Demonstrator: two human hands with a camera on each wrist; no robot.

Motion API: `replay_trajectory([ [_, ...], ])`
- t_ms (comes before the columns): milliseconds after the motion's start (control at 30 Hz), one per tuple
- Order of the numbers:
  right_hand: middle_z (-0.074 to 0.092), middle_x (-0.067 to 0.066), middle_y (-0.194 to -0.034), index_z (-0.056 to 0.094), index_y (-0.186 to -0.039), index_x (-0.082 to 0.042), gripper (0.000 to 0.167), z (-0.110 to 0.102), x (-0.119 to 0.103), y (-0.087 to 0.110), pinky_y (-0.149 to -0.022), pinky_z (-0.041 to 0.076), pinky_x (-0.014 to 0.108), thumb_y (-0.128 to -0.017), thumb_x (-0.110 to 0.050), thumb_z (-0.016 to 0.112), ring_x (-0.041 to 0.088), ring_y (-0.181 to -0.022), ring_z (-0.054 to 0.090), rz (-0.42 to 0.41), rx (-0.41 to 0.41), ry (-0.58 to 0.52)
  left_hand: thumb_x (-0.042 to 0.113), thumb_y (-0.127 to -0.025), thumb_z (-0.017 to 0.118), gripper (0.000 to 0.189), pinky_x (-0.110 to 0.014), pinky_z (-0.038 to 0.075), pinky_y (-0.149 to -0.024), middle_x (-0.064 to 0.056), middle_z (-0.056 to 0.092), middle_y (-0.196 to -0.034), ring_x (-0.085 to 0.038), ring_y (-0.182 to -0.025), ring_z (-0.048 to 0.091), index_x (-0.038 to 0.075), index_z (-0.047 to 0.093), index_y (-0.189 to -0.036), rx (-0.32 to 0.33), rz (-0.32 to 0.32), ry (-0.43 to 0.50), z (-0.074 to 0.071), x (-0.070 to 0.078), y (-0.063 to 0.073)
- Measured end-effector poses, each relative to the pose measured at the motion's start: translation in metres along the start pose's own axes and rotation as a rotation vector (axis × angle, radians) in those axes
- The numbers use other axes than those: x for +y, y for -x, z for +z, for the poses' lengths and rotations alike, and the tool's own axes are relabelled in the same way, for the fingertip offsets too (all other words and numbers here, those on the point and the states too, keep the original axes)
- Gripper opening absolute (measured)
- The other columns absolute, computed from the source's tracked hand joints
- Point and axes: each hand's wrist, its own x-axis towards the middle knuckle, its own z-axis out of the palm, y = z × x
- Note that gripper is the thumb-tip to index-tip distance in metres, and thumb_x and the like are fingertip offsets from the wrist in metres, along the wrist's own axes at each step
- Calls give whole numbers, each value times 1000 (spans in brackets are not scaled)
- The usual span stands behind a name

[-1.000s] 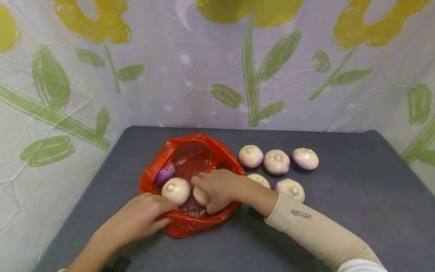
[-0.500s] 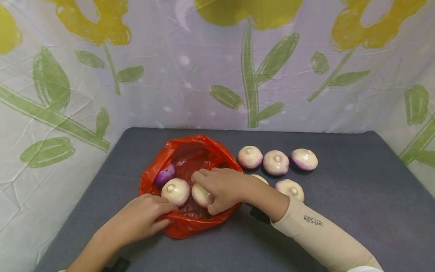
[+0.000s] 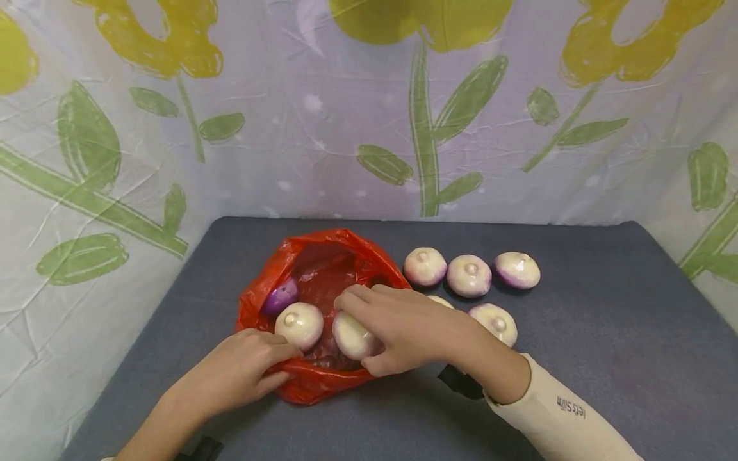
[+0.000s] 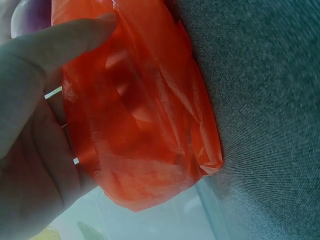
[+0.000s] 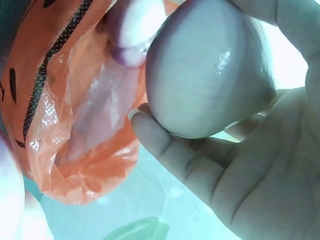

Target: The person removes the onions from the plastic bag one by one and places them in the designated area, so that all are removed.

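My right hand (image 3: 415, 330) grips a glossy white-and-purple onion (image 3: 353, 336) over the right front part of an open red plastic bag (image 3: 314, 384). In the right wrist view, thumb and fingers curl round that onion (image 5: 205, 70), apart from the bag wall. My left hand (image 3: 245, 365) pinches the bag's near left rim; in the left wrist view the thumb lies against the red plastic (image 4: 135, 115). Inside the bag sit a pale onion (image 3: 298, 326) near the left fingers and a purple one (image 3: 280, 296) behind it.
Several more onions stand right of the bag: a back row around the middle onion (image 3: 469, 276), and a nearer one (image 3: 494, 323) beside another partly hidden by my right hand. The dark grey table (image 3: 605, 346) meets a flower-printed cloth (image 3: 317, 147) at the back.
My right hand has shifted right and a little nearer with the onion, which now appears larger and raised. The left hand has stayed on the bag rim.
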Motion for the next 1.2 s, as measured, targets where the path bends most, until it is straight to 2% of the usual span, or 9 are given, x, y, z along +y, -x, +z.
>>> replay_trajectory([
  [167, 51, -11, -116, 48, -131, -22, 61, -2, -1, 13, -71, 47, 25, -78, -29, 78, 10, -90, 52, -12, 56, 10, 20, -85, 80, 14, -34, 55, -72, 19, 61, -84, -1, -75, 58, 24, 72, -96, -2, 0, -6, 0, 0, 0],
  [400, 51, -9, -126, 52, -132, -19, 63, -3, 0, 31, -84, 49, 27, -77, -27, 80, 9, -103, 53, -40, 151, 60, 19, -85, 79, 14, -36, 55, -73, 19, 62, -85, -1, -76, 59, 24, 72, -96, -4, -2, -8, 0, 0, 1],
  [667, 53, -12, -123, 54, -132, -18, 64, -7, 5, 57, -91, 46, 25, -76, -26, 84, 6, -107, 50, -56, 202, 28, 19, -85, 79, 15, -36, 56, -74, 19, 63, -86, -1, -76, 59, 24, 73, -98, -17, -23, 7, -2, 0, 1],
  [967, 52, -14, -130, 53, -137, -21, 65, -13, 14, 86, -91, 47, 25, -79, -25, 82, 3, -111, 52, -24, 259, -27, 18, -85, 79, 15, -36, 55, -74, 19, 64, -87, -1, -78, 60, 24, 73, -97, -23, -22, -4, -2, 0, 1],
  [1200, 49, -13, -137, 52, -139, -19, 69, -9, 24, 110, -96, 44, 25, -77, -25, 83, 5, -118, 50, 37, 310, 22, 19, -86, 78, 15, -36, 56, -75, 18, 64, -88, -2, -78, 60, 24, 73, -98, -38, -35, 7, -3, 1, 0],
])
